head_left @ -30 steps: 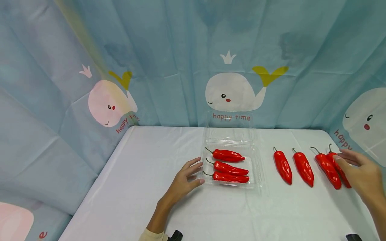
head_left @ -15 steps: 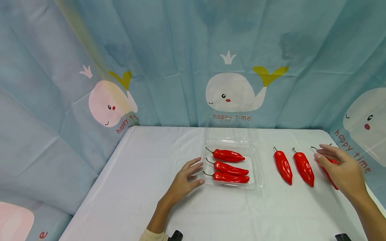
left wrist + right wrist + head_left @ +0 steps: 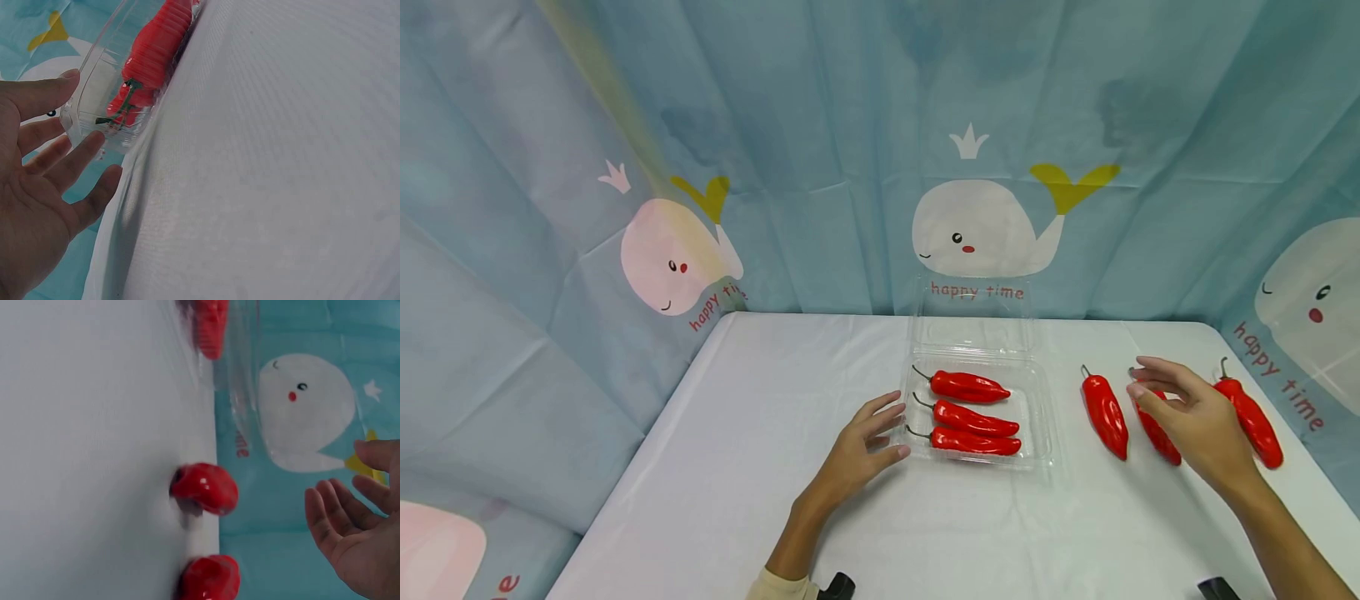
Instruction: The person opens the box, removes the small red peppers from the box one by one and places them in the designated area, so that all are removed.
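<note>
A clear plastic clamshell box (image 3: 1041, 417) holds three red chili peppers, among them the front pepper (image 3: 976, 442); all their stems point left. My left hand (image 3: 853, 454) is at the box's left side, fingers spread, fingertips right at its wall (image 3: 72, 122). My right hand (image 3: 1198, 429) hovers over the loose peppers with its fingers loosely bent and nothing in them, as the right wrist view of the hand (image 3: 359, 531) also shows. It partly covers one loose pepper (image 3: 1157, 429). Another loose pepper (image 3: 1105, 417) lies left of it, and a third pepper (image 3: 1251, 423) lies right, by the forearm.
The box's lid (image 3: 972, 333) stands raised at the back, against a blue curtain (image 3: 835, 242) printed with whales. A white cloth (image 3: 737, 467) covers the table. Dark wrist cameras show at the bottom edge, such as the left wrist camera (image 3: 838, 586).
My right hand has moved left across the loose peppers, uncovering the rightmost one and now hiding the one beside it. My left hand and the box stay put.
</note>
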A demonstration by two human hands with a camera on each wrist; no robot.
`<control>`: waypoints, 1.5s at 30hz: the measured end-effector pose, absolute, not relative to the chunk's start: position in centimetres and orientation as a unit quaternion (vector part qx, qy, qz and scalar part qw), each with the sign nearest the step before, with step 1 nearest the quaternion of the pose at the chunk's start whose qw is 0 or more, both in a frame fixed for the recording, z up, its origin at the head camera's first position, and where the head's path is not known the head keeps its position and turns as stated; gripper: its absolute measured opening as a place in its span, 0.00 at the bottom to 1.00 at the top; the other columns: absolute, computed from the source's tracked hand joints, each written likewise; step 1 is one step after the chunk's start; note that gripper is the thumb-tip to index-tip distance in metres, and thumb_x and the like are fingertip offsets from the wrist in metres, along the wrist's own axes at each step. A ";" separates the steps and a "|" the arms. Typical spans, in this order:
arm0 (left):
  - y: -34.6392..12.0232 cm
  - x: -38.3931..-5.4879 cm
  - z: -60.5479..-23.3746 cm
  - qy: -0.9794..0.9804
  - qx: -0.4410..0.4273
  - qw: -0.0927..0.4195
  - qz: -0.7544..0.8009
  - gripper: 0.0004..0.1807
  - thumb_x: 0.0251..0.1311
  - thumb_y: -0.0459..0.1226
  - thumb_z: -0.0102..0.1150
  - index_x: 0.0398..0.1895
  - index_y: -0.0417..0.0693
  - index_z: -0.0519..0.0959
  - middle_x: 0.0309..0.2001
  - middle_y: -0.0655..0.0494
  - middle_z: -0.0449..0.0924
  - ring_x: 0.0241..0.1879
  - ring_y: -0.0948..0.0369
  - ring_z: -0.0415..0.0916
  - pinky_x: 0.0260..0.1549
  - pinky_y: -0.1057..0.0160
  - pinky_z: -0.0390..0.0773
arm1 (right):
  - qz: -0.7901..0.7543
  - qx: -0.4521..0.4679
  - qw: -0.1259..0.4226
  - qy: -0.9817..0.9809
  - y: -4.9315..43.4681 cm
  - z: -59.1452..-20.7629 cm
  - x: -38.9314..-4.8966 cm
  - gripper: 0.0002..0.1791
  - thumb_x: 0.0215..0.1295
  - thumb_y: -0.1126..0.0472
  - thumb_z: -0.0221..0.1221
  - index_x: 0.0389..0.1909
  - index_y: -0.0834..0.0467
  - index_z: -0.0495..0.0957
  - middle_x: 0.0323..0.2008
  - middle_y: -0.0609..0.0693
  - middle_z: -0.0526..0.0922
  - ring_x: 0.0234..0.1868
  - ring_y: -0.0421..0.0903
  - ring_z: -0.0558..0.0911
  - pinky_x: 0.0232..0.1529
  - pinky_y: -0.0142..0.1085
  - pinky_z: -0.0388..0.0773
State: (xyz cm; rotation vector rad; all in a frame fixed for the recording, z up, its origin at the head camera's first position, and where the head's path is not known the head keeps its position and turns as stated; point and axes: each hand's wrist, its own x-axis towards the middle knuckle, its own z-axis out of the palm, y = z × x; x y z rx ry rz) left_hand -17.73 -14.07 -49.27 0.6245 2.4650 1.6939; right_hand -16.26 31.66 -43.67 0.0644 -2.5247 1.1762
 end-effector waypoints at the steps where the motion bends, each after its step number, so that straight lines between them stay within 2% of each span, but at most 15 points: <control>1: -14.1 -17.7 -49.3 0.806 0.204 0.043 0.554 0.35 0.66 0.34 0.71 0.76 0.42 0.72 0.81 0.58 0.62 0.73 0.56 0.74 0.66 0.48 0.80 | 0.416 0.027 0.176 -0.892 31.3 -43.6 -16.3 0.31 0.76 0.56 0.65 0.75 0.59 0.72 0.57 0.49 0.84 0.49 0.15 0.74 0.43 0.10 0.74; 4: -14.1 -17.8 -49.3 0.806 0.206 0.043 0.553 0.36 0.66 0.34 0.71 0.76 0.42 0.72 0.81 0.59 0.62 0.73 0.56 0.74 0.66 0.47 0.80 | 0.417 0.046 0.173 -0.891 30.4 -43.5 -16.3 0.31 0.75 0.57 0.65 0.75 0.60 0.72 0.60 0.63 0.83 0.49 0.15 0.74 0.42 0.11 0.75; 6: -14.1 -17.8 -49.2 0.806 0.206 0.042 0.553 0.36 0.66 0.35 0.72 0.76 0.42 0.72 0.81 0.59 0.62 0.72 0.56 0.74 0.66 0.47 0.80 | 0.420 0.057 0.171 -0.889 29.7 -43.5 -16.4 0.31 0.74 0.58 0.65 0.75 0.60 0.71 0.61 0.66 0.82 0.50 0.16 0.74 0.42 0.12 0.76; 13: -14.0 -17.7 -49.2 0.807 0.199 0.046 0.553 0.36 0.66 0.35 0.72 0.76 0.43 0.72 0.80 0.60 0.63 0.72 0.56 0.74 0.66 0.47 0.79 | 0.433 0.085 0.165 -0.882 27.4 -43.5 -16.7 0.29 0.75 0.58 0.65 0.73 0.59 0.73 0.59 0.61 0.84 0.51 0.19 0.76 0.45 0.13 0.77; 22: -14.0 -17.7 -49.2 0.807 0.198 0.043 0.555 0.35 0.65 0.33 0.72 0.76 0.43 0.73 0.80 0.59 0.63 0.72 0.56 0.74 0.66 0.47 0.79 | 0.435 0.102 0.136 -0.884 24.4 -43.9 -17.1 0.29 0.72 0.56 0.68 0.71 0.58 0.75 0.57 0.59 0.86 0.47 0.21 0.79 0.43 0.19 0.81; 32: -14.1 -17.7 -49.3 0.807 0.202 0.043 0.554 0.35 0.66 0.35 0.71 0.76 0.42 0.73 0.80 0.60 0.63 0.72 0.56 0.75 0.66 0.48 0.80 | 0.447 0.133 0.100 -0.879 21.8 -44.9 -17.6 0.30 0.70 0.56 0.69 0.71 0.57 0.76 0.57 0.55 0.87 0.53 0.50 0.86 0.48 0.21 0.81; 37: -14.1 -17.7 -49.3 0.806 0.204 0.042 0.555 0.35 0.66 0.36 0.71 0.76 0.42 0.72 0.80 0.61 0.62 0.72 0.56 0.74 0.66 0.48 0.80 | 0.461 0.151 0.072 -0.871 20.5 -45.1 -17.8 0.32 0.69 0.54 0.70 0.71 0.58 0.75 0.59 0.57 0.86 0.55 0.54 0.87 0.49 0.23 0.82; 45: -14.1 -17.7 -49.3 0.809 0.207 0.038 0.549 0.36 0.67 0.39 0.72 0.76 0.43 0.72 0.80 0.60 0.62 0.72 0.55 0.74 0.66 0.48 0.80 | 0.473 0.183 0.036 -0.861 18.6 -45.7 -18.5 0.31 0.68 0.58 0.70 0.70 0.60 0.75 0.60 0.58 0.85 0.58 0.57 0.85 0.52 0.28 0.84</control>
